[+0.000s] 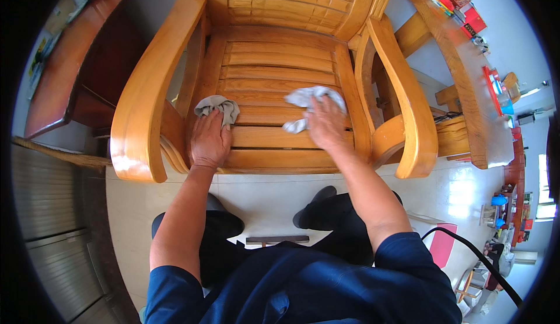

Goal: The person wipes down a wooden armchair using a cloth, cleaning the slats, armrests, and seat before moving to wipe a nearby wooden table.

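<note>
A wooden armchair [280, 138] with a slatted seat stands before me. My left hand [210, 142] lies on a crumpled grey cloth [217, 106] at the seat's front left, near the left armrest [142, 92]. Over on the right half of the seat, my right hand [326, 122] presses on a white, lightly patterned cloth [302, 96], part of which spreads out to the left of the fingers. Both cloths touch the slats. The right armrest [407, 100] curves beside that hand, and the chair's panelled backrest [291, 2] rises at the top of the view.
A dark red wooden desk [83, 48] stands at the left. To the right is a thick wooden table [450, 52] bearing red boxes [472, 19] and a red tray [492, 89]. A dark cable [477, 254] curves at the lower right.
</note>
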`<state>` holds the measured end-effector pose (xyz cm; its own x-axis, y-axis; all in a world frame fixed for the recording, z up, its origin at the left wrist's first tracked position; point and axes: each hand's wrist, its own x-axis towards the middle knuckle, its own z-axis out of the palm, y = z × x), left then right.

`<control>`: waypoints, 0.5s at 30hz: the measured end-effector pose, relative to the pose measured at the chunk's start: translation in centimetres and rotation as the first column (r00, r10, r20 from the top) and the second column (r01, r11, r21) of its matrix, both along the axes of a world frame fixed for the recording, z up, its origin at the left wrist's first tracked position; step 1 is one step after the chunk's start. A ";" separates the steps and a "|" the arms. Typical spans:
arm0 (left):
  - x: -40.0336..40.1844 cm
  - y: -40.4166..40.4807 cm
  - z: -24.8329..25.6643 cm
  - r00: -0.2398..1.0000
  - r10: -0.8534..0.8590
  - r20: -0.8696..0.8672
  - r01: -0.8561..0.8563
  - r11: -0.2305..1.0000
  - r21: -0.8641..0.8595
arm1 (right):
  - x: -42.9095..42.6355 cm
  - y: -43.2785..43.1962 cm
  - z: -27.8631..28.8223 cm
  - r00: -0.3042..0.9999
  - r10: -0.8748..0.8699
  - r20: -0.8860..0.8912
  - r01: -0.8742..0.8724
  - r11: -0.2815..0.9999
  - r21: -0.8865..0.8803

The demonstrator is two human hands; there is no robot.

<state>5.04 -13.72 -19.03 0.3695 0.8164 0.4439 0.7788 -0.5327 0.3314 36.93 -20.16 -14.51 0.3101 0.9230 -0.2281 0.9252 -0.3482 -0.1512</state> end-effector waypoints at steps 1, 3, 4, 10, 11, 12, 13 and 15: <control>0.2 -0.2 -0.1 1.000 0.002 0.015 -0.002 1.000 0.004 | 2.2 -1.7 -0.5 0.997 -0.076 -0.014 0.077 0.996 0.039; 0.4 -0.2 -0.1 0.999 0.003 0.041 -0.003 1.000 0.017 | 4.1 -3.8 -1.0 0.990 -0.133 0.040 0.127 0.984 0.127; 0.5 -0.1 -0.1 0.999 -0.005 0.053 0.004 1.000 0.019 | 4.2 -4.7 -1.4 0.987 -0.144 0.064 0.131 0.976 0.175; 0.4 -0.1 -0.2 0.997 -0.007 0.070 0.006 1.000 0.024 | -5.0 -4.0 -2.5 0.995 0.082 0.054 -0.098 0.872 0.480; 0.4 -0.2 -0.3 0.997 -0.008 0.080 0.006 1.000 0.025 | -7.7 -3.5 -2.3 0.989 0.147 0.022 -0.135 0.831 0.540; 0.2 -0.2 -0.4 0.996 -0.007 0.086 0.005 1.000 0.027 | -9.7 -2.6 -1.8 0.986 0.164 0.020 -0.149 0.831 0.536; -0.1 -0.2 -0.4 0.997 -0.001 0.076 0.001 1.000 0.001 | -11.2 -1.5 -1.5 0.978 0.204 0.052 -0.204 0.851 0.483; -0.1 0.0 -0.4 0.998 -0.011 0.062 0.014 0.999 -0.049 | -14.1 0.0 -1.6 0.953 0.304 0.005 -0.275 0.854 0.441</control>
